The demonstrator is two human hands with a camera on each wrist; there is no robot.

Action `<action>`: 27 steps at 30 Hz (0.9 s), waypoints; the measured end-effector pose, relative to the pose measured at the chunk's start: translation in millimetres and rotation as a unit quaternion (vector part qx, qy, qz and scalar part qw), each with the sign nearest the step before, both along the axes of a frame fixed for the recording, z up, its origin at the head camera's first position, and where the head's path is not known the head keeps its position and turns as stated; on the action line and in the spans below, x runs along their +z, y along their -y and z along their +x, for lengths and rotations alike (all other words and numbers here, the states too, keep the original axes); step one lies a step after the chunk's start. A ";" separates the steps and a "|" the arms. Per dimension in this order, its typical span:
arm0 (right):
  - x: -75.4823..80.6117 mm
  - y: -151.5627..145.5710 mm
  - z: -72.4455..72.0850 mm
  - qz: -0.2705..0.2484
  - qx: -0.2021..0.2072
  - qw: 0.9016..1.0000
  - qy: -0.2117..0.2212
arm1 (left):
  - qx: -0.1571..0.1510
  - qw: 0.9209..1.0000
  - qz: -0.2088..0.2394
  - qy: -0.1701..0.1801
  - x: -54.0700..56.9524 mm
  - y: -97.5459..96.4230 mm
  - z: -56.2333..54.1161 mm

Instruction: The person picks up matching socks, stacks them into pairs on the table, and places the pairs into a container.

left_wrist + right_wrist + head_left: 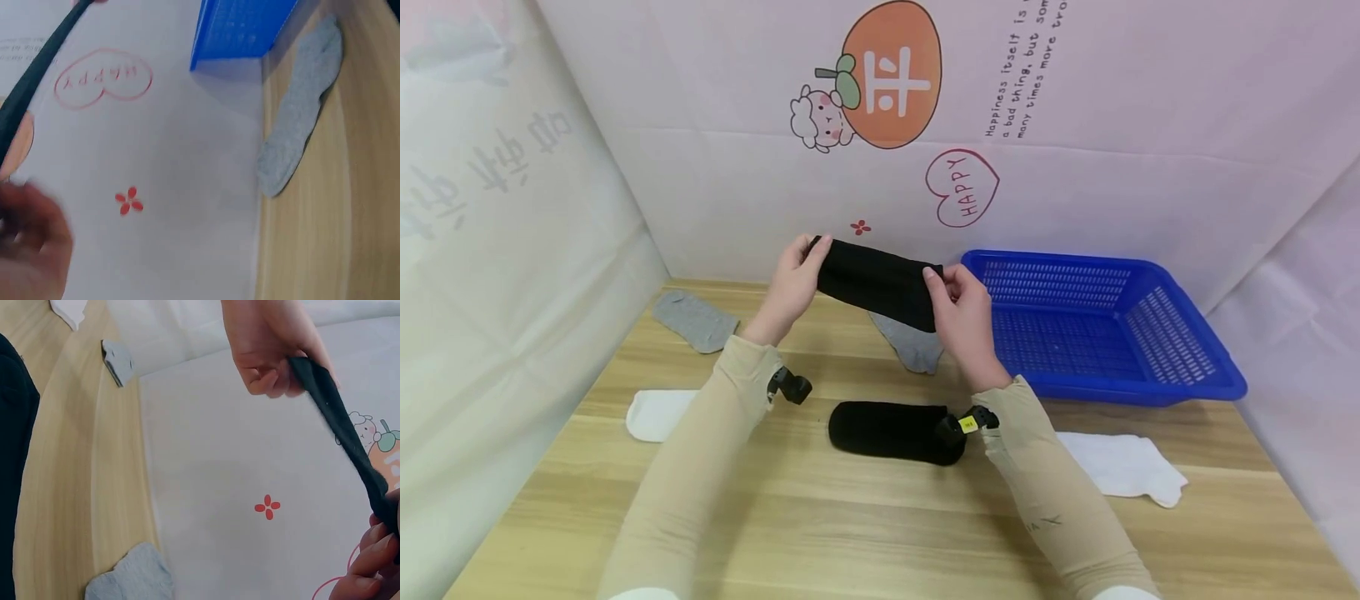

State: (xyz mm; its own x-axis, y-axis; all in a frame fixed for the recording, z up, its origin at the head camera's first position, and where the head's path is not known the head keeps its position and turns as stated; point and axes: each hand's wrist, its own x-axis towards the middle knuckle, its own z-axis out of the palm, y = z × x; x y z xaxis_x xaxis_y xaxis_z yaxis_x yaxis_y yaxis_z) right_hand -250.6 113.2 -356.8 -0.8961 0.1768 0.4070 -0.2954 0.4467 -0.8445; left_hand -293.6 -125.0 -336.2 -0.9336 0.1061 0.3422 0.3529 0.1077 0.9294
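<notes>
A black sock (876,282) is stretched between both hands, raised off the table in the head view. At its left end, the left hand (793,283) pinches it between thumb and fingers. The right hand (961,321) grips the other end, thumb on the near face. Seen edge-on in the right wrist view, the black sock (340,422) runs as a thin band from the left hand (272,347) to the right hand (369,562). Below the hands, a second black sock (887,431) lies flat on the table, its right end partly behind the right wrist camera.
A blue plastic basket (1187,333) stands at the back right. One grey sock (696,321) lies at the back left, another grey sock (913,346) behind the held one. White socks lie left (658,414) and right (1123,467), partly hidden by the sleeves. A printed cloth hangs behind.
</notes>
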 end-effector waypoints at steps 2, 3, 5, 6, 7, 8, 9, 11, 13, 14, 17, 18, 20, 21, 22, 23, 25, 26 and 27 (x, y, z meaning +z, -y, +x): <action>0.3 -1.7 0.4 0.002 0.002 1.000 -0.001 | 0.034 0.999 0.017 -0.022 -1.2 -2.4 2.1; 0.5 -2.3 0.5 0.003 0.003 1.000 0.000 | 0.048 0.998 0.025 -0.032 -1.7 -3.4 3.0; 1.1 -3.9 1.1 0.007 0.005 1.000 0.001 | 0.068 0.996 0.039 -0.047 -1.8 -4.7 4.8; 1.3 -4.7 1.2 0.009 0.005 1.000 0.001 | 0.077 0.995 0.046 -0.050 -1.7 -5.1 5.3; 1.7 -5.7 1.6 0.010 0.006 1.000 -0.001 | 0.084 0.994 0.051 -0.050 -1.0 -5.3 6.2; 1.9 -6.7 1.7 0.011 0.006 1.000 -0.003 | 0.089 0.993 0.058 -0.045 0.0 -5.5 7.5; 1.8 -7.6 1.7 0.013 0.005 1.000 -0.004 | 0.087 0.993 0.070 -0.039 1.1 -5.5 8.3; 1.0 -9.4 1.1 0.014 0.005 1.000 -0.008 | 0.064 0.991 0.114 -0.018 4.2 -5.8 9.8; -0.5 -10.9 0.4 0.017 0.004 1.000 -0.009 | 0.025 0.985 0.170 0.010 7.6 -5.8 10.3; -1.6 -11.3 -0.2 0.018 0.003 1.000 -0.009 | 0.003 0.980 0.198 0.027 9.1 -5.7 10.1; -4.3 -12.4 -1.2 0.024 0.000 1.000 -0.007 | -0.053 0.960 0.265 0.072 14.0 -5.2 10.4; -5.0 -12.6 -1.3 0.026 -0.001 1.000 -0.007 | -0.063 0.956 0.274 0.084 15.1 -4.8 10.7; -5.8 -12.9 -1.3 0.028 -0.002 1.000 -0.007 | -0.079 0.951 0.282 0.101 16.9 -4.4 11.5; -5.9 -13.1 -1.1 0.030 -0.002 1.000 -0.007 | -0.082 0.950 0.281 0.106 17.3 -4.3 12.1; -6.0 -13.1 -1.2 0.030 -0.001 1.000 -0.008 | -0.082 0.951 0.277 0.112 17.2 -4.0 12.6; -6.0 -13.2 -1.1 0.030 0.000 0.999 -0.009 | -0.078 0.953 0.268 0.114 16.8 -3.7 12.9; -5.4 -13.2 -0.3 0.033 0.002 0.999 -0.010 | -0.065 0.959 0.250 0.115 15.4 -3.1 13.1; -5.1 -13.3 0.2 0.034 0.004 0.999 -0.011 | -0.055 0.963 0.238 0.116 14.8 -2.7 13.2; -4.8 -13.4 0.9 0.035 0.005 0.999 -0.011 | -0.041 0.967 0.219 0.120 14.4 -2.1 13.9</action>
